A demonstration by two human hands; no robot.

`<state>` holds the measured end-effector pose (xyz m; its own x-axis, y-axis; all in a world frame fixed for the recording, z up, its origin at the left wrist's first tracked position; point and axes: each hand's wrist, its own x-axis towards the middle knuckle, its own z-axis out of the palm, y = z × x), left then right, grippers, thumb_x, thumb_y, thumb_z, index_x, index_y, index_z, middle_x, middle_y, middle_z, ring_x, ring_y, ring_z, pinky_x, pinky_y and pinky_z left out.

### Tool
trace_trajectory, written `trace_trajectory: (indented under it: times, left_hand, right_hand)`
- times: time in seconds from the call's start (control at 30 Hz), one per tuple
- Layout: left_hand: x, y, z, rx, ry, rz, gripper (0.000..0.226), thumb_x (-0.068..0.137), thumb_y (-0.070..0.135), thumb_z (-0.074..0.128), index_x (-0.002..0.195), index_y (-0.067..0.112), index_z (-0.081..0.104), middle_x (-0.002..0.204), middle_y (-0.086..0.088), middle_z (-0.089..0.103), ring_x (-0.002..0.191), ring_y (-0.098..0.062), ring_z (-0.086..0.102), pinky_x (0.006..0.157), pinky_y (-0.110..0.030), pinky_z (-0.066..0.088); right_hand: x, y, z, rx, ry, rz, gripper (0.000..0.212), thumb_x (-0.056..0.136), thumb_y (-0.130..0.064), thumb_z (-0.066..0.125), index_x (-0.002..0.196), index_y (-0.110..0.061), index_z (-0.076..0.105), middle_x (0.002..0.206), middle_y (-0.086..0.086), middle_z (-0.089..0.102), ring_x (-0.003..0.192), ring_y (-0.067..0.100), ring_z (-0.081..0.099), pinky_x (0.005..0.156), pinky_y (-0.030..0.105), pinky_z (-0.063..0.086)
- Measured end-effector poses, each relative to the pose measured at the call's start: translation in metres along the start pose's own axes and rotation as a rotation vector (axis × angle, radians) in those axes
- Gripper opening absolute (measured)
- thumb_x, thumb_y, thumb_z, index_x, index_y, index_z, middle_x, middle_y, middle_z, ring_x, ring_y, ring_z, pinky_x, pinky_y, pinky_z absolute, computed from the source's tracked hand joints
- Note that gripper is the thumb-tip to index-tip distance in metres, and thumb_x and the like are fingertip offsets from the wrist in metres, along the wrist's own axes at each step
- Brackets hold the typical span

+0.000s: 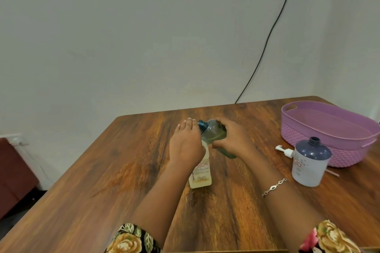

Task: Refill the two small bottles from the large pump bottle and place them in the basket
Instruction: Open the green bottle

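Head view looks down on a brown wood-grain desk set against a pale wall. Near the middle of it, the right hand holds a small green bottle above the desk. Its fingers are wrapped over the top of the body and the thumb is clamped underneath. This bottle is tilted, and its dark, uncapped neck points up and to the left. It holds greenish liquid.

The left hand lies over the top of a second small bottle, a labelled bottle with pale yellowish contents that stands upright on the desk just below the green one. The left fingers reach forward, mostly straight and close together, and end beside the green bottle's neck. The palm hides the labelled bottle's top, so I cannot tell whether this hand grips it.

To the right, well apart from the hands, the large bottle stands upright. It is white with a dark blue shoulder, and its neck is open. Its white pump head lies on the desk just beside it, on its left. A purple basket sits behind it at the far right corner of the desk. A bracelet circles the right wrist, and a black cable runs down the wall.
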<state>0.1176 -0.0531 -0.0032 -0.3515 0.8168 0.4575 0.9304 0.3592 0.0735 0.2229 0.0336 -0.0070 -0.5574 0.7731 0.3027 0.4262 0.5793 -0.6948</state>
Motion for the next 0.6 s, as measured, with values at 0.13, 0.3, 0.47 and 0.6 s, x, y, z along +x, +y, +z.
trace_trajectory:
  times: [0.13,0.3,0.47,0.6]
  left_hand:
    - [-0.007,-0.002,0.008,-0.081,0.044,-0.021,0.07,0.084,0.012,0.054,0.147,0.013,0.023,0.154,-0.004,0.025,0.138,-0.019,0.03,0.109,-0.03,0.03]
    - [-0.015,-0.003,0.015,-0.13,0.04,-0.058,0.07,0.083,0.013,0.051,0.147,0.019,0.023,0.154,0.003,0.023,0.132,-0.016,0.04,0.095,-0.029,0.043]
    - [-0.006,-0.003,0.008,-0.06,0.036,-0.009,0.072,0.086,0.014,0.051,0.149,0.014,0.015,0.156,-0.003,0.017,0.142,-0.016,0.02,0.112,-0.028,0.024]
    - [-0.008,0.0,0.012,-0.079,0.051,-0.026,0.075,0.087,0.014,0.054,0.149,0.012,0.011,0.157,-0.006,0.011,0.144,-0.018,0.011,0.115,-0.028,0.013]
  right_hand:
    - [-0.001,0.001,0.0,-0.014,0.004,0.002,0.077,0.061,-0.021,0.08,0.129,-0.024,0.045,0.124,-0.003,0.055,0.108,0.017,0.05,0.095,0.044,0.043]
    - [-0.005,0.006,0.004,0.019,-0.027,0.0,0.075,0.063,-0.019,0.08,0.13,-0.022,0.045,0.124,-0.002,0.054,0.103,0.012,0.048,0.084,0.027,0.039]
    - [-0.001,0.003,0.0,-0.009,-0.004,-0.01,0.075,0.063,-0.022,0.079,0.129,-0.024,0.045,0.122,-0.002,0.054,0.099,0.01,0.047,0.089,0.033,0.042]
    - [0.002,0.003,-0.001,-0.026,0.001,-0.011,0.08,0.061,-0.022,0.081,0.131,-0.023,0.043,0.125,-0.003,0.054,0.105,0.013,0.05,0.086,0.029,0.041]
